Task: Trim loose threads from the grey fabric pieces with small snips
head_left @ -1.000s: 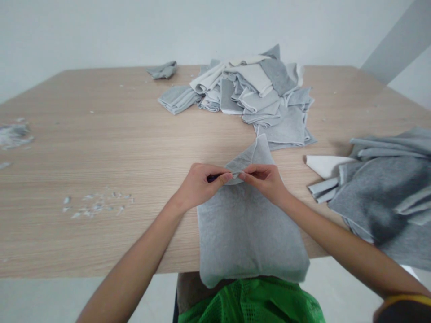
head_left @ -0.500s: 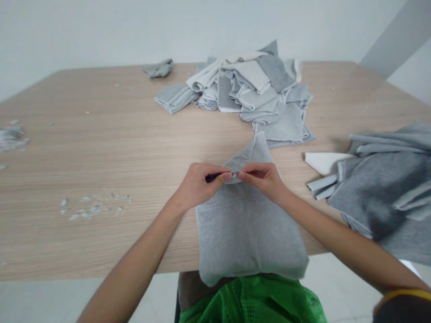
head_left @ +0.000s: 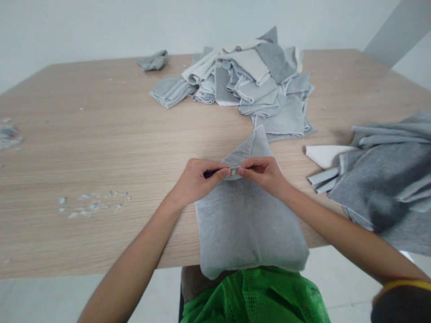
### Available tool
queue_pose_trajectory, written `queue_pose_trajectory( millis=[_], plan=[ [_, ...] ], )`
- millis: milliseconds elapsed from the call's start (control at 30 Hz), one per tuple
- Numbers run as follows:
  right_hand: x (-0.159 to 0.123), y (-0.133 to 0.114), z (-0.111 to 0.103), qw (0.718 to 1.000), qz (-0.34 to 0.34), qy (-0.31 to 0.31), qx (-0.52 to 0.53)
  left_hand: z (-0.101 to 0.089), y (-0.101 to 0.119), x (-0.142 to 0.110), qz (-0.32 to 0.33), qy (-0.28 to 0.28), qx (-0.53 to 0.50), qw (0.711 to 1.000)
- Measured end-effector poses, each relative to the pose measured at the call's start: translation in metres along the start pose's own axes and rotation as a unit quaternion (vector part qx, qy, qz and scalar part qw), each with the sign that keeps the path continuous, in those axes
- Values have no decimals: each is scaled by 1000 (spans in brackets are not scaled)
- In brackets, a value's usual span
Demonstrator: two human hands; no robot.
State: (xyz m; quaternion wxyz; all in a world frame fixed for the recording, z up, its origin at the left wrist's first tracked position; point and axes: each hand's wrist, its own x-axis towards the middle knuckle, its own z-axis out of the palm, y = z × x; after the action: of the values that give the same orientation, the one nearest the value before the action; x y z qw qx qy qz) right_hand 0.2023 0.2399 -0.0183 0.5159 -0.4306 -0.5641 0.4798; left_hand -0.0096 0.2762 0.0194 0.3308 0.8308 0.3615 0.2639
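Note:
A light grey cloth [head_left: 247,224] lies in front of me, hanging over the near edge of the wooden table [head_left: 101,143]. Its far corner is folded up into a point. My left hand [head_left: 197,181] is closed on a small dark-handled tool [head_left: 211,172], its tip at the cloth's fold. My right hand [head_left: 262,172] pinches that fold right beside the tool. Both hands meet at the middle of the cloth.
A heap of grey and white folded cloths [head_left: 249,83] sits at the far middle of the table. A darker grey pile [head_left: 384,179] lies at the right edge. A crumpled grey scrap [head_left: 152,60] is far back. Lint bits [head_left: 92,204] and fluff [head_left: 8,134] lie on the left.
Both hands stay pinched on the cloth's fold. The view has tilted slightly, so everything sits a little higher in the picture.

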Motion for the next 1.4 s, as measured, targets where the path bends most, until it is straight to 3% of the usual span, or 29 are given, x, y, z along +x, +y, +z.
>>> queue_pose_trajectory(
  millis=[667, 900, 1200, 1400],
  plan=[
    [-1, 2, -1, 999, -21, -16, -29, -5, 0, 0, -17, -23, -8, 1000],
    [1, 6, -2, 999, -26, -19, -39, -13, -4, 0, -28, -19, -14, 999],
    [-1, 8, 3, 989, -74, -23, -125, -16, -19, 3, -75, 5, -32, 997],
    [0, 14, 0, 991, -49, -31, -119, -16, -23, 4, -76, -2, -40, 996]
  ],
)
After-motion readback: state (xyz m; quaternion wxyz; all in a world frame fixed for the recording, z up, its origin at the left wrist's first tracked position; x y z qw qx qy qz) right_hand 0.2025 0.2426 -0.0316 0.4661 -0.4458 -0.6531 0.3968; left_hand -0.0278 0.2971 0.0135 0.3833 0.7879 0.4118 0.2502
